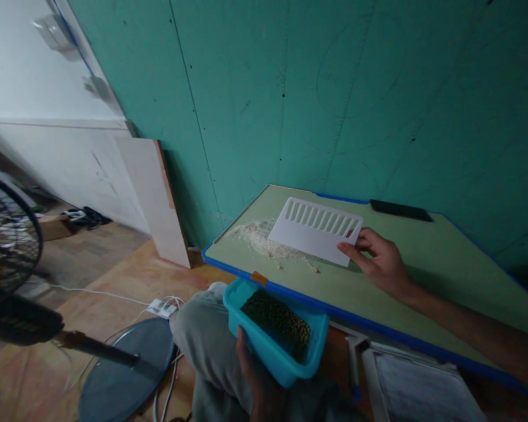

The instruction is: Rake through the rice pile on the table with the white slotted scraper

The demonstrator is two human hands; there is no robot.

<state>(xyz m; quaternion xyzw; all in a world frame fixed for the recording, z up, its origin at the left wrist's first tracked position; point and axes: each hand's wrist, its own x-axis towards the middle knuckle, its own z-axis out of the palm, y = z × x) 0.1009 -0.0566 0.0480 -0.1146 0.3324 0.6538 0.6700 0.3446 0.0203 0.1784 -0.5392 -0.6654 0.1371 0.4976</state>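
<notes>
My right hand [382, 262] pinches the right end of a white slotted plastic panel [307, 240] between thumb and fingers. Held tilted above the low green-topped table [435, 275], the panel has a row of long slots along its far side. Spread on the tabletop, partly behind the panel, lies a heap of pale grains [257, 237] with a few brownish bits near it. My left hand [256, 375] grips the near side of a turquoise plastic tub [286, 364] at the table's front edge. Dark green and tan bean-like pieces [277, 319] lie in the tub.
A black strip [400, 210] lies at the table's back edge, near the green wall [255, 105]. To the left stand a fan on a round base [125, 375], a power strip [162, 308] with cables and a leaning white board [152, 199]. Below the table is a framed panel [422, 387].
</notes>
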